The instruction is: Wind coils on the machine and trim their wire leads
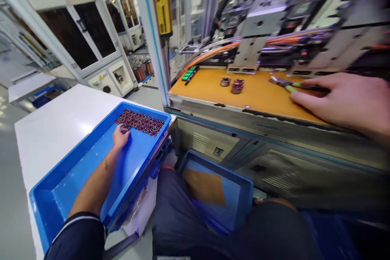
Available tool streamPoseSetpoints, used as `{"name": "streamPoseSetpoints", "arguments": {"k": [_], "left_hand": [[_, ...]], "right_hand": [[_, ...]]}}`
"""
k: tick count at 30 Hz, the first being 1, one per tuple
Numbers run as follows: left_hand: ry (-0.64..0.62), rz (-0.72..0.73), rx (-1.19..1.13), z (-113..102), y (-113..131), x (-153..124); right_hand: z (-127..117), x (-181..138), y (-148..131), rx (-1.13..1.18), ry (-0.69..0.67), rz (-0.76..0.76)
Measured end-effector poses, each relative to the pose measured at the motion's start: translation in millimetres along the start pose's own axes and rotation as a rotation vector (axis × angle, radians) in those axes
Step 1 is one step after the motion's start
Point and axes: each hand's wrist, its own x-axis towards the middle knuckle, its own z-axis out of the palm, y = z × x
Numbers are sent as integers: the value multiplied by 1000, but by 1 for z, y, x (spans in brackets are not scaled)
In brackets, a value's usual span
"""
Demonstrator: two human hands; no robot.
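Dark-trousered knees (179,211) in foreground; L hand (121,135) curls beside packed wound parts (141,122) at the far end of a blue tray (143,150) — can't tell if it grips one — while R hand (350,99) grasps green-handled pliers (286,84). Risk: snagged fingertip could tip the outer row; careless sweep w/ pliers could knock loose parts (237,86) off the orange counter (198,85). Around: white counter (73,101), dark-windowed cabinets (82,32), grey floor (143,96).
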Motion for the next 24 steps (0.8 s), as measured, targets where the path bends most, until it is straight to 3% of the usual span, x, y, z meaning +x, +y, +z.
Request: {"name": "streamPoseSetpoints", "arguments": {"k": [4,8,11,14,17,19,21,24], "left_hand": [[37,123,57,-13,37,-14],[56,417,52,-22,101,-35],[22,629,-18,-9,164,-67],[-119,777,-122,21,234,-102],[-248,792,-197,56,297,-132],[-272,730,-214,75,327,-150],[-270,643,-214,85,342,-166],[-259,534,-205,88,346,-180]], "right_hand": [[-19,-6,-20,105,-22,91],[-20,1,-15,212,24,94],[-17,4,-8,218,29,80],[-17,2,-7,179,28,44],[-19,0,-8,148,20,-7],[-20,-2,-10,146,25,-40],[-22,-7,-11,166,46,-79],[-27,-14,-9,240,110,-151]]}}
